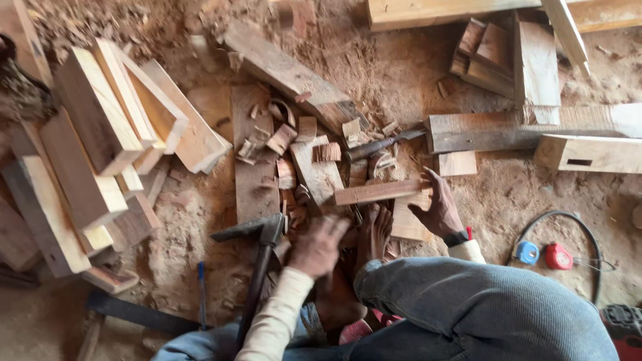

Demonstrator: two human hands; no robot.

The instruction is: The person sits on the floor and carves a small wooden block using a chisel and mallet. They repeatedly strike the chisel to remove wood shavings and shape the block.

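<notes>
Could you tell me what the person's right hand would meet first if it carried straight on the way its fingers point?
The right hand already grips the wooden strip; past it, probably the chisel, though depth is unclear.

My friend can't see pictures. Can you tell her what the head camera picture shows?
A person sits on a sawdust-covered floor, right hand gripping a narrow strip of wood, left hand beside an adze-like hammer. Stacked planks, wood scraps and a chisel lie around.
</notes>
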